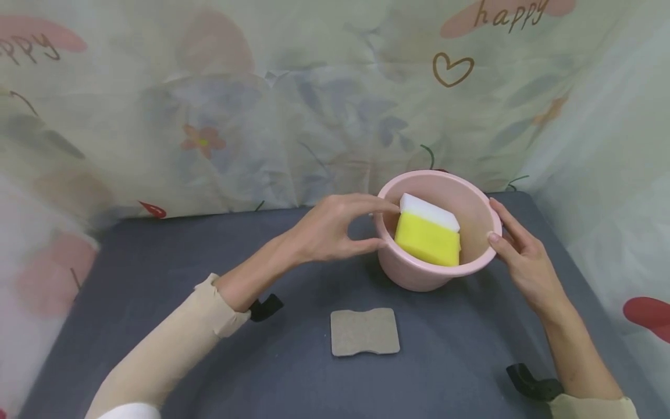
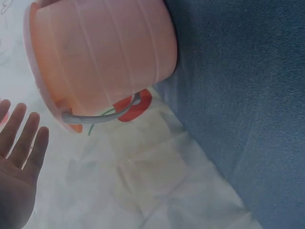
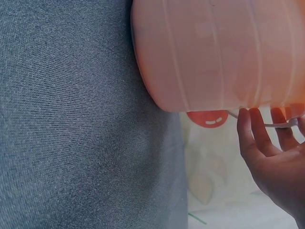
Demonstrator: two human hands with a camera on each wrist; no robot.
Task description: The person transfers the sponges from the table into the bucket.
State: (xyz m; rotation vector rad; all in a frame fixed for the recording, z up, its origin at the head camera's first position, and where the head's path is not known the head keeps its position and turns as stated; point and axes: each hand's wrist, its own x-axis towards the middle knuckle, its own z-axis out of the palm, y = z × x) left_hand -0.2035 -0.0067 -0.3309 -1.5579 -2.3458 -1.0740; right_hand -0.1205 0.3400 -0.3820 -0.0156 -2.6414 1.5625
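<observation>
A pink bucket (image 1: 419, 276) stands on the dark table toward the back right, its grey handle (image 2: 109, 116) hanging on the far side. Inside it lie a yellow sponge (image 1: 428, 240) and a white sponge (image 1: 429, 212), side by side. My right hand (image 1: 528, 265) holds the bucket's right rim, thumb at the edge and fingers along the outer wall. At the left rim, my left hand (image 1: 340, 228) has thumb and fingers spread apart. In the left wrist view, this hand (image 2: 16, 167) shows nearly straight fingers with nothing between them.
A flat grey-beige piece with notched edges (image 1: 364, 332) lies on the table (image 1: 293, 372) in front of the bucket. Patterned cloth (image 1: 293, 116) hangs behind the table and at both sides. Dark mounts (image 1: 266, 307) stick out by both wrists.
</observation>
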